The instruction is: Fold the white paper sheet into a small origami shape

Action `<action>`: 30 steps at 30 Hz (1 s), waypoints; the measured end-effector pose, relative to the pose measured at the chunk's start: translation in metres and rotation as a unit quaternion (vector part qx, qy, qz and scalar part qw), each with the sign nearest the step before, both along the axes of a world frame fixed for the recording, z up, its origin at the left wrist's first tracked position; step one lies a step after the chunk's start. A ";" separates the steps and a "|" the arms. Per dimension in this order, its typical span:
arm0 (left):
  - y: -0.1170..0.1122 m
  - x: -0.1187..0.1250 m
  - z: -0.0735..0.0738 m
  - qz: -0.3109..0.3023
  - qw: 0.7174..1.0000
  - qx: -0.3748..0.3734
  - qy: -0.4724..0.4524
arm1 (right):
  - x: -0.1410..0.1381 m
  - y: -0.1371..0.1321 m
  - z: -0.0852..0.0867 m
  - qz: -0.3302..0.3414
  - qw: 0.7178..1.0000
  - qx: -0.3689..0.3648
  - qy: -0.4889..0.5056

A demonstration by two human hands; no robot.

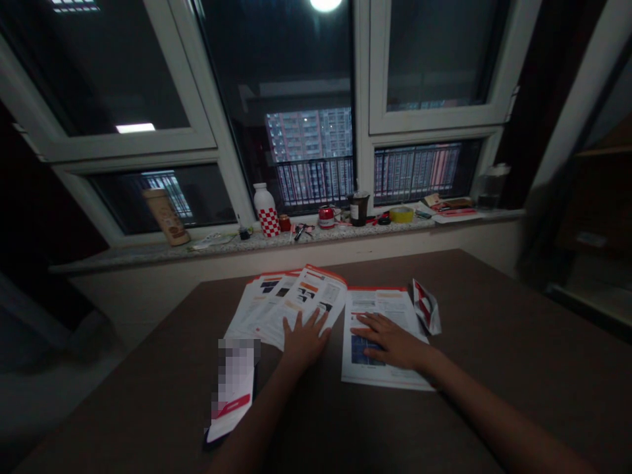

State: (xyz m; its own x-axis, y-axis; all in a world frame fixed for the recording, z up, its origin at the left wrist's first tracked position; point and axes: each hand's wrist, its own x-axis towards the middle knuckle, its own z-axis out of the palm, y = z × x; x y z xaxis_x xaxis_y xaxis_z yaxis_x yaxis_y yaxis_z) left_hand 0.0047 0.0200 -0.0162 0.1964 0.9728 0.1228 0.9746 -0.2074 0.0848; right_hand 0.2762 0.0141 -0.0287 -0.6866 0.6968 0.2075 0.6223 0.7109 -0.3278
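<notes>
My left hand lies with its fingers spread over the lower right corner of a fanned set of printed sheets. These sheets have orange top edges, text and small pictures. Flat on another printed page rests my right hand, fingers stretched out and pointing left. That page has an orange top edge and a dark blue picture, partly covered by the hand. Left of my left forearm is a phone with a lit screen, part of it blurred out. A crumpled white and red packet sits beside the page's right edge.
The brown table reaches almost to the wall below a window. Along the stone sill stand a tan tumbler, a red-checked white bottle, a dark cup, a yellow tape roll and several small items.
</notes>
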 end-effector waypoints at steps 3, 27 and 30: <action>-0.002 0.002 0.001 0.020 0.999 0.027 0.009 | 0.003 0.001 0.000 -0.003 1.000 -0.014 -0.008; 0.004 0.009 0.012 -0.025 0.995 0.095 0.021 | 0.007 0.002 0.021 0.002 0.993 -0.120 -0.009; 0.009 0.009 0.009 -0.061 0.995 0.078 0.005 | 0.005 0.002 0.024 0.005 0.996 -0.090 0.009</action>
State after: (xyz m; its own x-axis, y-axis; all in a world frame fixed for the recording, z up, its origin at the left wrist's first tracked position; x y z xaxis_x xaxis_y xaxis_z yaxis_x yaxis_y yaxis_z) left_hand 0.0134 0.0290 -0.0071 0.3139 0.9108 0.2681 0.9420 -0.3342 0.0322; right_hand 0.2808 0.0157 -0.0048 -0.6912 0.7167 0.0925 0.6077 0.6457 -0.4623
